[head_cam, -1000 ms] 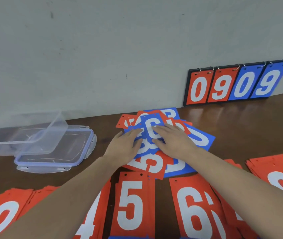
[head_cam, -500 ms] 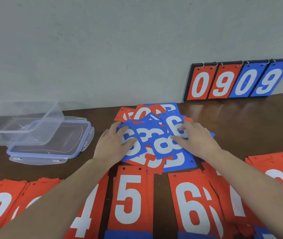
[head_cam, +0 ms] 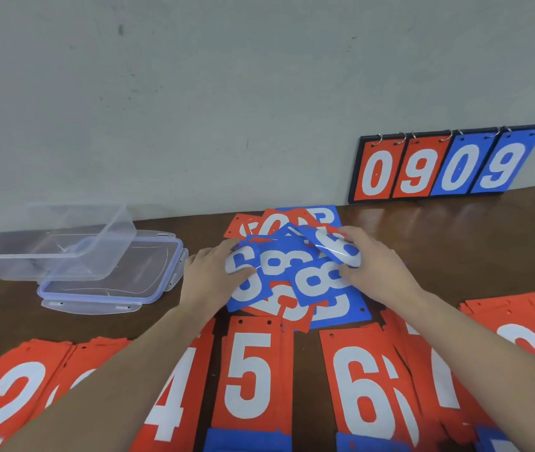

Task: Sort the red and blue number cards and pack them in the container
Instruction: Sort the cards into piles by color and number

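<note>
Two hands on brown table (head_cam: 455,230), grey wall behind: left hand (head_cam: 209,277) flat, right hand (head_cam: 374,265) pinching blue card (head_cam: 334,247).

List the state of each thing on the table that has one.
container: open, empty, tilted on its lid
lid: off, flat
mixed card pile: unsorted
blue 6 card: lifted, bent
right hand: grips blue 6 card
left hand: presses on pile
scoreboard: upright, reads 0909

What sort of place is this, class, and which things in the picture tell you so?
Probably a plain indoor work table set against a wall, not a sports hall: a dark wooden table, a bare grey wall, and a flip scoreboard leaning against it, with loose number cards and a clear plastic container.
</note>
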Available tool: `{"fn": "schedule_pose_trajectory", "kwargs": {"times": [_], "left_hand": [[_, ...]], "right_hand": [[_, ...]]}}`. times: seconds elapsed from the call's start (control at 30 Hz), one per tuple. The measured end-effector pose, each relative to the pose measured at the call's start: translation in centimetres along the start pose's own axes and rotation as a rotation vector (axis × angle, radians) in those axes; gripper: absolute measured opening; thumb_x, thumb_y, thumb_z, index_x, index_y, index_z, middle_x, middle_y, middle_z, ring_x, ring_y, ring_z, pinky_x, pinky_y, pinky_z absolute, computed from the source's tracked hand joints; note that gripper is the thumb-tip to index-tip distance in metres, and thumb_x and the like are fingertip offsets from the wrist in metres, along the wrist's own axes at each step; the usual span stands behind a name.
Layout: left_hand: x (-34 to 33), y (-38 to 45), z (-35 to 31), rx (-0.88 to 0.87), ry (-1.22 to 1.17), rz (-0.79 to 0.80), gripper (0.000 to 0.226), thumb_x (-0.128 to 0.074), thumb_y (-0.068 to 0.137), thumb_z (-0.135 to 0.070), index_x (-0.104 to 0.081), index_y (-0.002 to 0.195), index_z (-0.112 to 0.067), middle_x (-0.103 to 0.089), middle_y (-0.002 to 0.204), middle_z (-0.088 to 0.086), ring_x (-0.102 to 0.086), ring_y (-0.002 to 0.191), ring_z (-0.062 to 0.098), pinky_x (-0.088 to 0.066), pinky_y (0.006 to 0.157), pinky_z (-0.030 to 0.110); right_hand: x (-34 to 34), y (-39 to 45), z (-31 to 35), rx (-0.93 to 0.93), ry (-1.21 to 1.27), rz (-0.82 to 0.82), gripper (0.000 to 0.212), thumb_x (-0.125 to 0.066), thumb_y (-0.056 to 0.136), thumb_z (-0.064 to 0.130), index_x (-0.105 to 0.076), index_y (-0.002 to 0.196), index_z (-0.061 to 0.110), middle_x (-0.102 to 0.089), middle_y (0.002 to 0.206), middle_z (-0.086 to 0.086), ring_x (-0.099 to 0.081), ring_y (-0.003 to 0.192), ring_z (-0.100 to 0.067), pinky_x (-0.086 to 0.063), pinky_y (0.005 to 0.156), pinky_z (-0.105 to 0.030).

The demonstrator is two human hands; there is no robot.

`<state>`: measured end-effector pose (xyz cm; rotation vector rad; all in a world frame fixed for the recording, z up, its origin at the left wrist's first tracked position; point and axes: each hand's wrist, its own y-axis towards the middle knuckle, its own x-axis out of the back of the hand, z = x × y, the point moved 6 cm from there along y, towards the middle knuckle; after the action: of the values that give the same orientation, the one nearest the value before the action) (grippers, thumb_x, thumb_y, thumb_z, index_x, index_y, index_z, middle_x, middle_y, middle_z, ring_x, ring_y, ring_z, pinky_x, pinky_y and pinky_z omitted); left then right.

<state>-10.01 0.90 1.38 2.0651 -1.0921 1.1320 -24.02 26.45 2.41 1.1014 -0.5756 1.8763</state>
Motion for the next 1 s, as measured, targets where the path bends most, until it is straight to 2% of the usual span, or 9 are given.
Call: {"fn": "schedule_pose_trajectory", "kwargs": {"times": [0.07,0.13,0.27,0.43,0.5,0.57,0.77,0.93,1.0], "left_hand": [[0.7,-0.4,-0.1,0.024,-0.191,-0.010,0.060,-0.072,0.089,-0.044,-0.045,0.142,-0.033,-0.061,0.127,-0.008,-0.062,0.112,0.017,-0.058,0.083,0.033],[1.5,-0.7,-0.3,0.052,-0.347,-0.042,0.063,-0.074,0.089,-0.036,-0.042,0.143,-0.032,-0.057,0.122,-0.014,-0.062,0.105,0.011,-0.055,0.066,0.019],[2.5,-1.7,-0.2,0.108,-0.546,-0.098,0.067,-0.077,0.087,-0.020,-0.043,0.144,-0.027,-0.053,0.126,-0.012,-0.059,0.109,0.012,-0.051,0.060,0.014],[2.6,-3.9,-0.1,0.119,-0.699,-0.062,0.082,-0.078,0.085,-0.006,-0.036,0.144,-0.043,-0.050,0.140,-0.007,-0.057,0.120,0.017,-0.057,0.068,0.018],[2.8,-5.2,-0.4,0.102,-0.720,-0.056,0.093,-0.083,0.078,-0.011,-0.031,0.136,-0.062,-0.043,0.150,-0.003,-0.052,0.131,0.024,-0.061,0.082,0.036],[3.0,-6.5,-0.7,0.075,-0.727,-0.045,0.099,-0.082,0.075,-0.012,-0.028,0.134,-0.070,-0.037,0.156,-0.003,-0.047,0.137,0.026,-0.056,0.095,0.051],[3.0,-10.2,-1.6,0.075,-0.848,0.039,0.076,-0.074,0.086,-0.003,-0.041,0.141,-0.045,-0.062,0.128,-0.011,-0.066,0.111,0.015,-0.061,0.085,0.042],[2.9,-12.8,-2.2,0.089,-0.894,0.086,0.075,-0.070,0.091,-0.005,-0.041,0.145,-0.049,-0.064,0.128,-0.012,-0.067,0.111,0.013,-0.060,0.088,0.042],[3.0,-13.9,-2.5,0.086,-0.930,0.105,0.073,-0.067,0.093,-0.004,-0.042,0.145,-0.049,-0.067,0.124,-0.016,-0.068,0.110,0.012,-0.060,0.089,0.043]], "right_hand": [[0.9,-0.8,-0.3,-0.008,0.094,-0.039,0.068,-0.073,0.087,0.028,-0.036,0.143,0.038,-0.052,0.141,0.008,-0.059,0.114,-0.014,-0.056,0.079,-0.031],[1.7,-1.4,-0.8,-0.034,0.186,-0.061,0.068,-0.076,0.085,0.028,-0.038,0.142,0.037,-0.052,0.139,0.008,-0.059,0.109,-0.011,-0.054,0.071,-0.024],[2.5,-3.1,-1.8,-0.199,0.461,0.022,0.077,-0.073,0.087,0.025,-0.029,0.149,0.036,-0.055,0.123,0.007,-0.066,0.092,-0.010,-0.055,0.067,-0.025],[2.7,-6.0,-2.1,-0.250,0.651,0.086,0.084,-0.079,0.083,0.014,-0.030,0.150,0.032,-0.056,0.114,0.014,-0.065,0.093,-0.004,-0.053,0.061,-0.019],[2.7,-7.1,-2.1,-0.266,0.669,0.082,0.089,-0.084,0.079,0.022,-0.031,0.150,0.033,-0.058,0.116,0.013,-0.065,0.096,-0.004,-0.053,0.065,-0.020],[2.5,-8.2,-2.0,-0.287,0.693,0.058,0.085,-0.086,0.077,0.029,-0.037,0.146,0.034,-0.058,0.118,0.012,-0.065,0.097,-0.004,-0.053,0.065,-0.020],[1.7,-12.0,-1.2,-0.292,0.850,-0.039,0.019,-0.070,0.093,0.026,-0.065,0.111,0.027,-0.072,0.109,0.005,-0.073,0.078,-0.005,-0.055,0.058,-0.019],[0.8,-14.8,0.0,-0.359,1.008,0.047,0.022,-0.069,0.093,0.028,-0.060,0.109,0.017,-0.078,0.094,-0.003,-0.077,0.082,-0.024,-0.061,0.074,-0.041],[0.6,-15.6,0.5,-0.370,1.003,0.067,0.023,-0.069,0.092,0.030,-0.057,0.108,0.017,-0.078,0.089,-0.001,-0.077,0.080,-0.024,-0.062,0.074,-0.043]]}}
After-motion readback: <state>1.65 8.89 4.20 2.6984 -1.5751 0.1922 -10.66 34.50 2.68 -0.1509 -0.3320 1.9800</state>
